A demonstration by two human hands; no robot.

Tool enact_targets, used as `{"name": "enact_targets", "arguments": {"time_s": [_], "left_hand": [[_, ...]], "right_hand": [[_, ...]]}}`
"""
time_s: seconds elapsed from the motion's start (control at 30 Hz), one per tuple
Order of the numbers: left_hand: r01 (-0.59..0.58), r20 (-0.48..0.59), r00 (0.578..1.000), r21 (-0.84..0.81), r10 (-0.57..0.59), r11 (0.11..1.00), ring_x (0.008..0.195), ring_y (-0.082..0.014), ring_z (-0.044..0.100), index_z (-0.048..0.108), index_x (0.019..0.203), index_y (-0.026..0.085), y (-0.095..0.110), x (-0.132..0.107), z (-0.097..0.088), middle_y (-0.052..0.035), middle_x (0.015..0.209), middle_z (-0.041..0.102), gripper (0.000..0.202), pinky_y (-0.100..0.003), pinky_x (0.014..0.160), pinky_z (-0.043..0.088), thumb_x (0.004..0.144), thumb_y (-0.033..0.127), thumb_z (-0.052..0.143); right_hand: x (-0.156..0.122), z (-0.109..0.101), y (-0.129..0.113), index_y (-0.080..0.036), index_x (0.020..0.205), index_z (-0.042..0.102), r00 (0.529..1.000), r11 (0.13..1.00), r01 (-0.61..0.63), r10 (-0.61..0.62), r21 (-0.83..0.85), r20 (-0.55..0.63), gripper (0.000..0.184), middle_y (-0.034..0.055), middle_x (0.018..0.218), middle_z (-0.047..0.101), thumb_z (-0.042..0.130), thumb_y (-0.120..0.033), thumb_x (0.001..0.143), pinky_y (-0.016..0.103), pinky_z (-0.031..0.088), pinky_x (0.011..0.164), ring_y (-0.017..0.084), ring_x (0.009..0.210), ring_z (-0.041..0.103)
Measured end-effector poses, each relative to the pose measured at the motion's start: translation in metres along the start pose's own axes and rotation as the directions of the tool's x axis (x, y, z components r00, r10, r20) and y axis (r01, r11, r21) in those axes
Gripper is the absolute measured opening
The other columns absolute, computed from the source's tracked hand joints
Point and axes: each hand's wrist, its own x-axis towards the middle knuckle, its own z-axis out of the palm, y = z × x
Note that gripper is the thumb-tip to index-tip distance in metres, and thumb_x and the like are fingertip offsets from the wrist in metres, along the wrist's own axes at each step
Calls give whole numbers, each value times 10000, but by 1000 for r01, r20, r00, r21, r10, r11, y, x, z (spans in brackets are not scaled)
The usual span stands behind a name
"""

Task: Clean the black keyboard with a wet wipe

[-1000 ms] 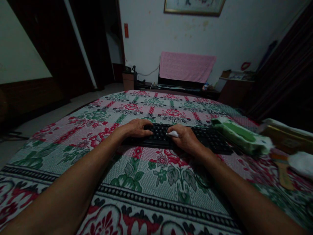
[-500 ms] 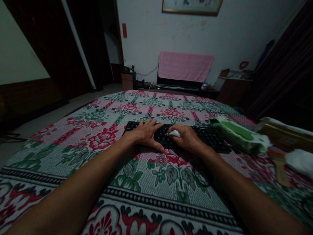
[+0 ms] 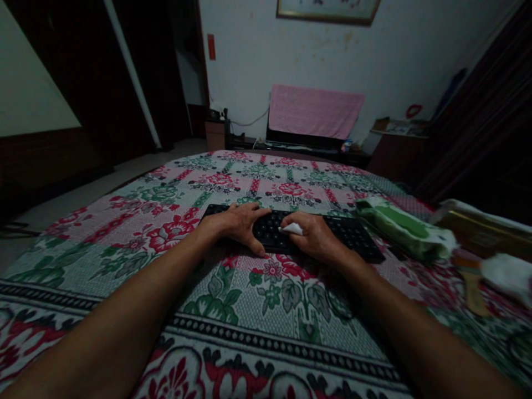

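A black keyboard (image 3: 269, 228) lies on the flowered bedspread (image 3: 249, 305). My left hand (image 3: 243, 223) rests across the keyboard's left part, its fingers spread and the thumb stretched toward the near edge. Over the middle keys, my right hand (image 3: 313, 235) is closed around a folded white wipe (image 3: 293, 228), whose tip sticks out toward the left and meets the keys. Most of the wipe is hidden inside the fingers. A dark cable (image 3: 338, 302) loops on the bedspread beside my right forearm.
To the right of the keyboard lies a green-and-white wipes pack (image 3: 409, 227). Beyond it are a flat-handled brush (image 3: 474, 288), a crumpled white bundle (image 3: 507, 275) and a gold-brown box (image 3: 486, 227). A pink towel (image 3: 316, 111) covers a screen by the far wall.
The keyboard has shifted slightly to the left. My left hand has moved left with it, and my right hand with the wipe has gone a little left too.
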Motion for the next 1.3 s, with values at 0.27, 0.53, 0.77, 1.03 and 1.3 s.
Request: {"name": "enact_targets", "arguments": {"time_s": [0.27, 0.53, 0.77, 1.03, 1.3], "left_hand": [[20, 24, 1000, 0, -20, 1000, 1277, -361, 150, 91, 1365, 342, 0, -6, 1, -80, 1440, 154, 1082, -593, 999, 81, 468, 676, 597], [-41, -20, 999, 24, 41, 999, 1284, -354, 108, 75, 1375, 282, 10, -2, 7, -95, 1443, 137, 1099, -563, 1015, 60, 486, 730, 540], [-10, -69, 998, 23, 11, 1000, 1271, -340, 168, 129, 1362, 227, 11, 2, 9, -124, 1419, 196, 1097, -545, 1018, 92, 479, 762, 501], [0, -60, 998, 43, 3, 999, 1269, -348, 155, 143, 1358, 215, 12, 4, 10, -124, 1416, 191, 1090, -519, 1024, 84, 484, 758, 502], [-10, -80, 997, 27, 12, 1000, 1269, -344, 166, 137, 1364, 195, 11, 4, 12, -120, 1416, 207, 1095, -517, 1028, 86, 490, 747, 499]], "right_hand": [[1, 4, 0, -223, 848, 584, 1000, 999, -3, 3, -38, 7, 230, 9, 831, 615, 517, -94, 670, 258, 401, 682, 152, 748, 554], [2, 7, 1, -222, 851, 591, 999, 999, 37, -38, -32, -18, 230, 14, 839, 610, 519, -91, 678, 262, 396, 692, 153, 762, 548], [2, 6, 3, -202, 864, 582, 999, 999, 0, -2, -34, -48, 215, 24, 850, 615, 529, -94, 685, 257, 397, 710, 153, 775, 554], [2, 7, 2, -216, 860, 576, 999, 998, 40, -41, -49, -22, 242, 12, 835, 605, 516, -76, 673, 254, 392, 709, 149, 769, 546], [1, 9, -3, -205, 848, 573, 996, 996, 90, -90, -17, -12, 218, 20, 843, 595, 512, -84, 677, 248, 388, 703, 146, 776, 539]]}}
